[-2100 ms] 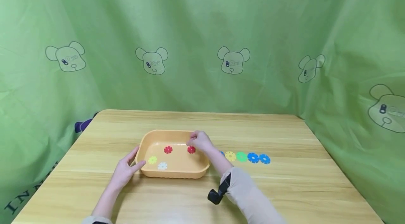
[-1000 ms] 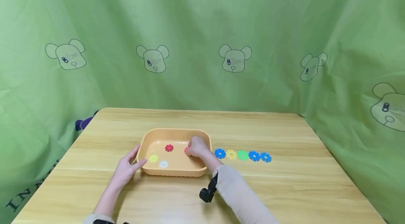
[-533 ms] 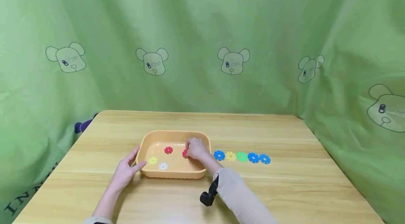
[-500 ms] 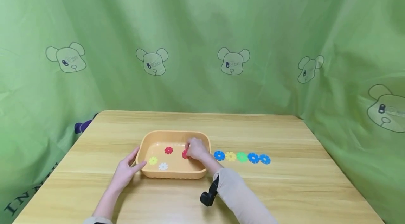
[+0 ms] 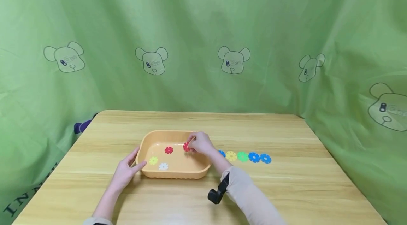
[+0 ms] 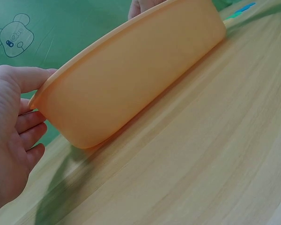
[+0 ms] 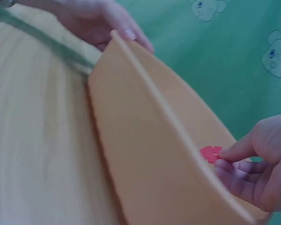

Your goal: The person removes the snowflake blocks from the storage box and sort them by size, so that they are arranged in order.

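An orange plastic basin stands on the table. My left hand holds its left end, thumb over the rim and fingers against the outside. Over the basin's right part my right hand pinches a red snowflake disc between thumb and fingertips, raised off the basin floor. Inside the basin lie another red disc, a yellow disc and a white disc. My right wrist partly hides the blue disc nearest the basin.
Right of the basin, a row of discs runs along the wooden table: blue, yellow, green, blue and blue. A green curtain with bear-head prints surrounds the table.
The right hand reached down to the right-hand red disc, took hold of it and has lifted it a little from the basin floor. The left hand has stayed at the rim.
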`<state>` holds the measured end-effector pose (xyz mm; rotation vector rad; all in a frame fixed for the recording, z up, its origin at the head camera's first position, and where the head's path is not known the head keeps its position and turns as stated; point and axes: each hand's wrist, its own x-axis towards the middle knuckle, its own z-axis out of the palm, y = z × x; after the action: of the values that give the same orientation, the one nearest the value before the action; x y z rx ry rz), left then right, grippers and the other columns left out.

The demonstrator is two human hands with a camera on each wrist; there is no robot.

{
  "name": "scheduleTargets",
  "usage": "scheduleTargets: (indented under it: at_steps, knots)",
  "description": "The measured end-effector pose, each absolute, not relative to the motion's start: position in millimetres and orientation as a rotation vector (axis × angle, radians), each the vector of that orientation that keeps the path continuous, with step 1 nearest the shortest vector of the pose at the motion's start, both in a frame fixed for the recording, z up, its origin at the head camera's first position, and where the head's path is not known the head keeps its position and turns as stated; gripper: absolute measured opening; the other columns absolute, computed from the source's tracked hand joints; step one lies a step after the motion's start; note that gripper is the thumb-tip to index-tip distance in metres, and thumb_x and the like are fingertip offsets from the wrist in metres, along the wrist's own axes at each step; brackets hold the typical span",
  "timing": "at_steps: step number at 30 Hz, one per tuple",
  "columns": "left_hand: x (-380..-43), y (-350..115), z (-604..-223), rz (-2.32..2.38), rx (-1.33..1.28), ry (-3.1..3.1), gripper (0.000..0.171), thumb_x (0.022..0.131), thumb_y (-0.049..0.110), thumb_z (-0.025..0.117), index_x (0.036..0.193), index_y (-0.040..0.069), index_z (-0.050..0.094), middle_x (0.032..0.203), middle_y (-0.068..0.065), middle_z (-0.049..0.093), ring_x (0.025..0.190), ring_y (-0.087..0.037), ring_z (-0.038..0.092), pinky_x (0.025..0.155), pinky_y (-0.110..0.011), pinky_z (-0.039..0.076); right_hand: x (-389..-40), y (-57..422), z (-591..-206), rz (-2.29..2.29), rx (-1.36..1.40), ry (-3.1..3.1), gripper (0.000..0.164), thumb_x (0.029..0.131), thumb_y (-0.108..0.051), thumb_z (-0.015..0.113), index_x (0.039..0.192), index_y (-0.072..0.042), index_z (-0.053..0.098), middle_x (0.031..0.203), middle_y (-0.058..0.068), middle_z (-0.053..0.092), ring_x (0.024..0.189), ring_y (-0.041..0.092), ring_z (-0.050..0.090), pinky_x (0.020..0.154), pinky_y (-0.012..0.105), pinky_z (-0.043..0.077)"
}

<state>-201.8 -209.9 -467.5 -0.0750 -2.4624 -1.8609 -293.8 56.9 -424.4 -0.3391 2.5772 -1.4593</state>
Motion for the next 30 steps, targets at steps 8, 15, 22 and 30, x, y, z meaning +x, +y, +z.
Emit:
scheduleTargets:
  at_steps: [8,15,22,30]
  knots:
    - [-200.8,-210.1,-467.4,-1.859,-0.078,-2.457,0.069,0.086,0.011,0.065,0.142,-0.006,0.027,0.147,-0.023,0.024,0.134,-0.040,0.021,0.109,-0.050,0.020,-301.8,75.8,-404.8,-1.774,-0.108,2.329,0.018,0.080,0.008,0.063,0.098,0.007,0.062,0.076,0.014,0.064,0.057,0.015,0.060,0.059,0.030,0.057]
    - [-201.0,-209.5,-466.2,-1.876,-0.086,-2.453,0.069,0.086,0.011,0.065,0.143,-0.005,0.028,0.147,-0.023,0.024,0.135,-0.040,0.021,0.109,-0.050,0.021,-307.8,109.9,-397.5,-1.829,-0.068,2.332,0.023,0.082,0.003,0.064,0.104,0.007,0.061,0.082,0.012,0.065,0.064,0.020,0.062,0.060,0.030,0.057]
    - [-200.6,-209.7,-466.5,-1.880,-0.096,-2.449,0.069,0.087,0.011,0.064,0.143,-0.005,0.027,0.148,-0.023,0.023,0.135,-0.040,0.021,0.109,-0.050,0.021,-308.2,158.9,-404.6,-1.840,0.001,2.362,0.027,0.083,-0.002,0.065,0.108,0.007,0.059,0.084,0.007,0.065,0.072,0.015,0.061,0.076,0.037,0.055]
    - [-201.8,-211.1,-467.3,-1.861,-0.096,-2.453,0.070,0.086,0.011,0.065,0.142,-0.006,0.027,0.147,-0.023,0.023,0.134,-0.041,0.022,0.109,-0.049,0.021,-302.8,221.6,-416.7,-1.897,0.133,2.337,0.032,0.084,-0.008,0.066,0.111,0.007,0.056,0.078,-0.001,0.064,0.073,0.014,0.061,0.065,0.025,0.054]
